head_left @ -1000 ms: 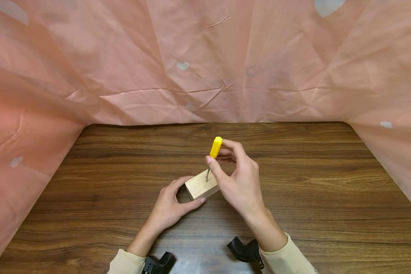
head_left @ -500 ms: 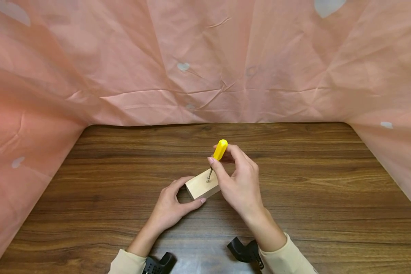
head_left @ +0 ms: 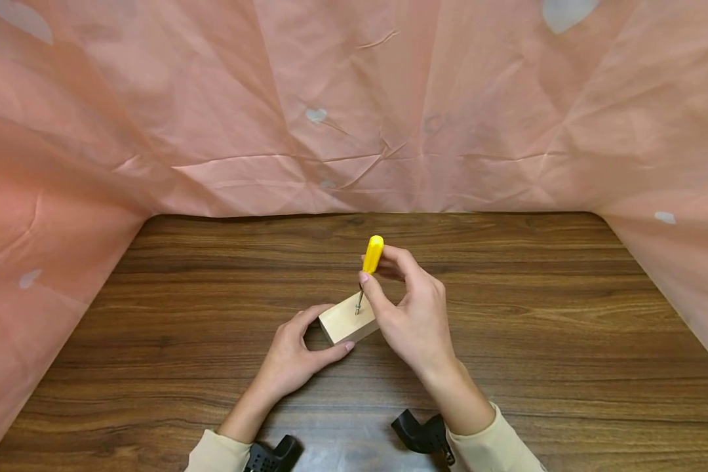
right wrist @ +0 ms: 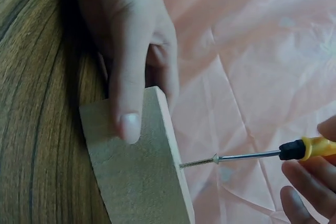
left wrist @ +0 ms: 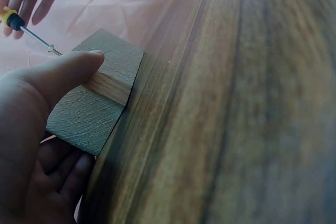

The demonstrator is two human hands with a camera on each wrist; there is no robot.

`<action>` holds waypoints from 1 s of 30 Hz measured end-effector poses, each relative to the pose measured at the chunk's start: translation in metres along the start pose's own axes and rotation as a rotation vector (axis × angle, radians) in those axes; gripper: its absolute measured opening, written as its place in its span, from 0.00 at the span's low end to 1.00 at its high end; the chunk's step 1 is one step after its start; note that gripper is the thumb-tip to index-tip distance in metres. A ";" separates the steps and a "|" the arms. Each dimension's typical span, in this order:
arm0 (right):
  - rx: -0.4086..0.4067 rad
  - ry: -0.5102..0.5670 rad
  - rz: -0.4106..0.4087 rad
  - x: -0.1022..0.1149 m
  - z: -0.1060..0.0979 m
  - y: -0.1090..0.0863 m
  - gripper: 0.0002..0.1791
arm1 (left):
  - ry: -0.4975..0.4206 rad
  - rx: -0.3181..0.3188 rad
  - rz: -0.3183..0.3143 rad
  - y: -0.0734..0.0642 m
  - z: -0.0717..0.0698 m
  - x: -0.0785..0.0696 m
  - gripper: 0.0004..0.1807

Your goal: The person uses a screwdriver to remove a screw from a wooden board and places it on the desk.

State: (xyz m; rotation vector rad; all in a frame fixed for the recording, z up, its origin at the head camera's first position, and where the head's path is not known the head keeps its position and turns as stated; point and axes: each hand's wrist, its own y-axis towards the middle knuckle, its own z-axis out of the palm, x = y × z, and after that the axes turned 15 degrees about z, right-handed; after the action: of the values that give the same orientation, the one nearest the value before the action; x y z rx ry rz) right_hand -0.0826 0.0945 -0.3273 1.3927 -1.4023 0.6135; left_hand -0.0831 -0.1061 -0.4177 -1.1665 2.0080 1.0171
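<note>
A pale wooden block (head_left: 343, 321) lies on the table, its long side slanting up to the right. My left hand (head_left: 292, 357) grips its left end, thumb along the near side and fingers on the far side. From the block's top face a screw (right wrist: 199, 162) stands up, its tip in the wood and most of its thread showing. A screwdriver (head_left: 373, 254) with a yellow handle and black collar meets the screw head with its shaft. My right hand (head_left: 415, 314) pinches the handle between thumb and fingers above the block, hiding the block's right end in the head view.
The brown wood-grain table (head_left: 537, 328) spreads around both hands. A pink cloth (head_left: 354, 98) with pale hearts hangs behind and at both sides. Black wrist-camera mounts (head_left: 421, 432) sit at the cuffs near the front.
The screwdriver handle tilted to the right and then came back more upright, with my right fingers shifting on it. My left hand and the block have stayed nearly still.
</note>
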 end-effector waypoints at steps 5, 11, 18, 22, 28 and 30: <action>-0.032 -0.040 -0.065 -0.003 0.001 0.001 0.14 | -0.001 0.001 -0.004 0.000 0.000 0.000 0.33; -0.008 -0.058 -0.114 -0.003 0.002 0.001 0.19 | -0.004 -0.002 -0.004 0.000 -0.001 0.000 0.33; 0.006 -0.055 -0.080 -0.003 0.001 0.000 0.15 | -0.010 0.001 -0.006 0.000 0.000 0.000 0.33; 0.015 -0.046 -0.074 -0.002 0.000 0.000 0.16 | -0.013 -0.001 -0.009 0.000 0.000 0.000 0.33; -0.033 -0.030 -0.084 -0.004 0.000 0.002 0.18 | -0.009 0.003 -0.007 0.000 0.000 0.000 0.33; -0.036 -0.018 -0.072 -0.003 0.000 0.001 0.22 | -0.009 0.002 -0.004 0.000 0.000 0.000 0.33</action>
State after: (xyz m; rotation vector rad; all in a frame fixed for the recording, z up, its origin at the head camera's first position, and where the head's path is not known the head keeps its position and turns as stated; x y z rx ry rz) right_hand -0.0845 0.0966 -0.3298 1.4168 -1.3654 0.5278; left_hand -0.0831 -0.1063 -0.4174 -1.1623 1.9982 1.0161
